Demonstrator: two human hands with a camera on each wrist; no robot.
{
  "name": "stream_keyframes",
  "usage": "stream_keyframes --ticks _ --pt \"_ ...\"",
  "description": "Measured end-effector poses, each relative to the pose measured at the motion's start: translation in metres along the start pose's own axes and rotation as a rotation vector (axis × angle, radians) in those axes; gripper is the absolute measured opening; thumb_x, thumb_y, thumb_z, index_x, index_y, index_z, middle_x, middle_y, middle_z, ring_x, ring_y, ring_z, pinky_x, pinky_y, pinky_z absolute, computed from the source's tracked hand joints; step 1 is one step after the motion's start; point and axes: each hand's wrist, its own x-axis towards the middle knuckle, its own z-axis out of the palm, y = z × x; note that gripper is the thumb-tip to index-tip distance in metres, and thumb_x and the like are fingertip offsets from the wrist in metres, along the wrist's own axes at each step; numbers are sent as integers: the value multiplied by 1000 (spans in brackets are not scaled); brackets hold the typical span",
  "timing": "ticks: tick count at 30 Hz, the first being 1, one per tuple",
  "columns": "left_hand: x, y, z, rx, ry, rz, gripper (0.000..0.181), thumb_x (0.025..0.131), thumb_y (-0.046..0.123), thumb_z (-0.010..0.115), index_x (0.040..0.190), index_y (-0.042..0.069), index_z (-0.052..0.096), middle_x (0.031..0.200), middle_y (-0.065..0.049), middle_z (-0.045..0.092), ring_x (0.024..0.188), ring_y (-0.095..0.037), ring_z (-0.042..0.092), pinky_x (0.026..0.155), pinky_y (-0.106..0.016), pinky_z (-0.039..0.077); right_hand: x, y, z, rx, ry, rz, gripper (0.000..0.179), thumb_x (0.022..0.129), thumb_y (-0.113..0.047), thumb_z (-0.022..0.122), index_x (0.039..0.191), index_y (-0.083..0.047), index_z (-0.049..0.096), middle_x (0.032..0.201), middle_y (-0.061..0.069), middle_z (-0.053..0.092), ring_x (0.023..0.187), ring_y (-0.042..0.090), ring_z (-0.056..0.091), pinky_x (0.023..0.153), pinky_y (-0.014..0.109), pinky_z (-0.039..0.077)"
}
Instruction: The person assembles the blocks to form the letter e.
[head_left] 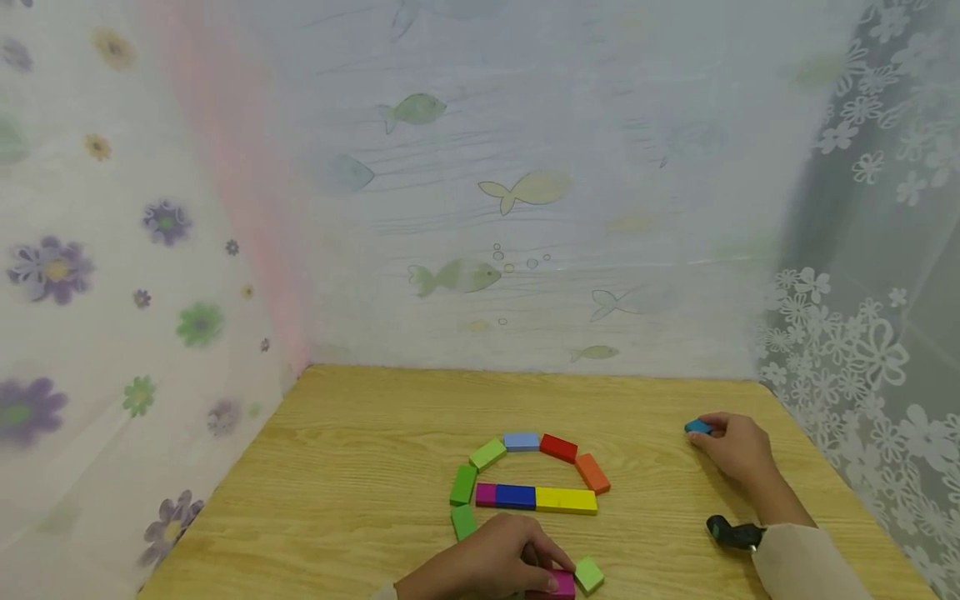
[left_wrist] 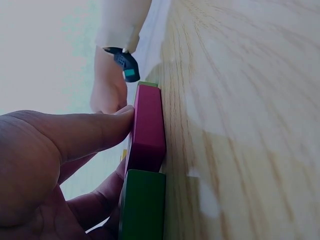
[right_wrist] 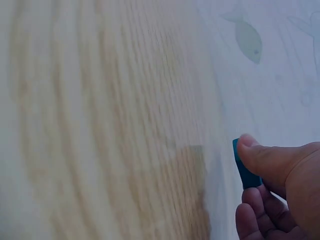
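Observation:
My left hand is at the table's front, its thumb and fingers holding a magenta block on the wood. A dark green block sits end to end with it in the left wrist view, and a light green block lies by its other end. Over the table's right side, my right hand pinches a small teal-blue block between thumb and fingers. Left of centre, a curve of blocks includes green, light blue, red and orange ones. My left hand hides part of the arrangement.
Inside the curve runs a straight row with a purple block, a dark blue block and a yellow block. A black device is on my right wrist. Patterned curtains enclose the wooden table at the back and sides.

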Motion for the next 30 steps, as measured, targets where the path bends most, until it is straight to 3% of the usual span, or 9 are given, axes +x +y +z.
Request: stream_keyframes --ticks 22,30 --pt "-1 2 0 0 16 -5 24 93 13 77 108 31 83 85 14 72 79 1 64 68 -19 50 -34 -29 1 48 -73 -55 59 92 -41 79 132 0 66 112 14 72 99 28 68 76 40 58" --pt "0 1 1 -7 9 -4 25 93 12 77 109 30 82 85 14 72 81 1 65 72 -19 51 -48 -40 5 73 -92 -115 59 87 -40 84 130 -3 68 107 6 72 90 15 67 72 29 57"
